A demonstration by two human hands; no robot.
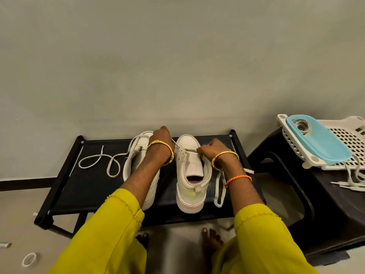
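Two white sneakers stand side by side on a black rack (94,186), toes pointing away from me. My left hand (161,136) reaches over the left sneaker (136,155) and pinches one end of a thin lace (189,150) at the right sneaker's (189,175) front eyelets. My right hand (209,149) pinches the other end, so the lace runs taut between both hands. A loose white lace (98,161) trails from the left sneaker in loops over the rack's left part. Another lace (219,190) hangs by the right sneaker's outer side.
A dark plastic stool (286,175) stands to the right, carrying a white perforated basket (347,141) with a light blue lid (318,139) and spare laces (353,182). A tape roll (29,260) lies on the floor at lower left. The wall is right behind the rack. My bare feet are below it.
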